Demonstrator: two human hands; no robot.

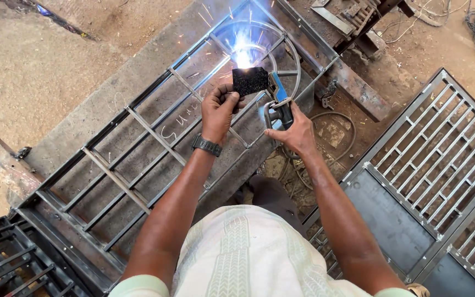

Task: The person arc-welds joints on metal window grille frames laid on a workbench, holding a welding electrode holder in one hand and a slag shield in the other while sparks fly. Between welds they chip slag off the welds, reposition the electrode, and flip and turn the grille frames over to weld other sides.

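The left hand [219, 110] is closed around a small dark square piece of shading glass [250, 81]. The fingers pinch its near edge, so the glass sticks up just past the fingertips. A black watch [207, 146] sits on that wrist.

The right hand [294, 131] is closed around the black and blue handle of a welding holder [279, 99]. The holder pokes out past the fingers, just beside the dark glass on its right.

Right beyond the glass, a bright blue-white spark [244, 55] glows and small sparks fly off. It burns on a long grey metal gate frame with thin bars and a round ring [138, 132]. The frame lies flat under both hands and runs off past the left arm.

Past the right arm lies another grey metal gate with many short bars [441, 159]. A black cable [331, 118] loops on the dirt near the right hand.
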